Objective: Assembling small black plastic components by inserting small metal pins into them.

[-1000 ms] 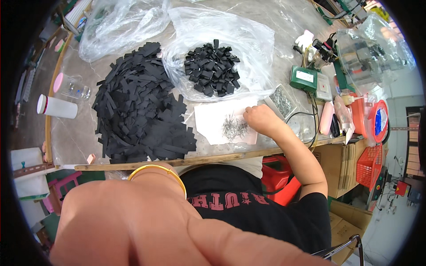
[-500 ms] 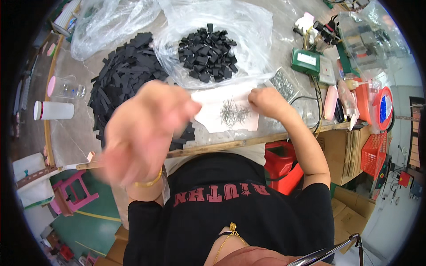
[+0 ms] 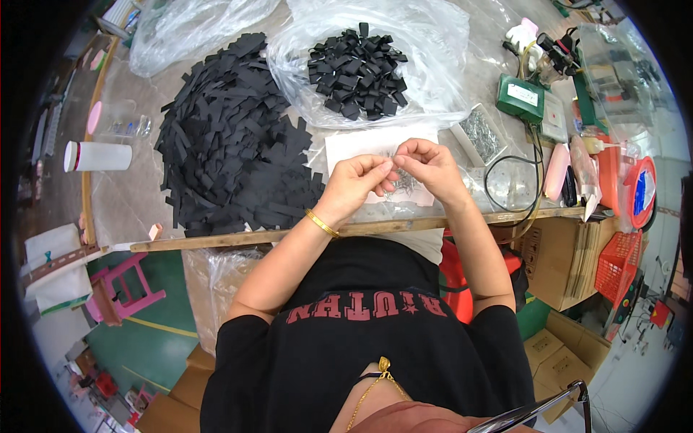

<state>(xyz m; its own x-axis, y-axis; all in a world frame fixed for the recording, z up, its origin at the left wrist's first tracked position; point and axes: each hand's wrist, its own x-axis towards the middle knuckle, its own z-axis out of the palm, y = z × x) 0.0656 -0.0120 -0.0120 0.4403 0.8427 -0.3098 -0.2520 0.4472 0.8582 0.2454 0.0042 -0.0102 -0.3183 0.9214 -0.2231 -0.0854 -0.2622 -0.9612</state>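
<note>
Over a white sheet of paper (image 3: 341,146), my left hand (image 3: 355,186) and my right hand (image 3: 433,170) meet with their fingertips almost touching. Both are closed in a pinch; whatever sits between the fingers is too small to make out. Beneath them, thin metal pins (image 3: 413,192) lie loose on the paper, partly hidden by the hands. To the left spreads a big heap of flat black strips (image 3: 231,144). Beyond the paper, a pile of small folded black pieces (image 3: 357,76) rests on a clear plastic bag (image 3: 439,86).
A shallow box of metal pins (image 3: 480,136) stands right of the paper, beside a black cable (image 3: 489,180) and a green box (image 3: 520,99). A white cup (image 3: 101,156) and a clear jar (image 3: 119,121) are at the far left. The table's wooden edge (image 3: 253,239) runs in front.
My left hand, raised and blurred before, has come down to the paper beside the right. My right hand has moved left from the paper's right edge to over the pins. The view has shifted slightly.
</note>
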